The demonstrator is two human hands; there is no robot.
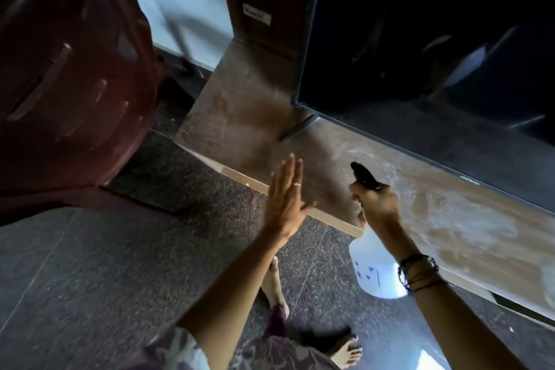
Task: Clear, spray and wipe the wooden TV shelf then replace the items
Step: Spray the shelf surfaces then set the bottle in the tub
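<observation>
The wooden TV shelf (240,117) runs from the centre to the right edge, its top bare and marked with pale wet or dusty streaks. A big black TV (420,39) stands on it at the back. My right hand (375,201) grips the neck of a white spray bottle (375,267) with a black nozzle, which points left over the shelf's front part. My left hand (285,198) is held up flat beside the shelf's front edge, fingers apart, holding nothing.
A dark red wooden cabinet (66,69) stands at the left, with a gap of speckled stone floor (120,264) between it and the shelf. My bare feet (345,351) are on the floor below. A white wall (186,9) shows behind.
</observation>
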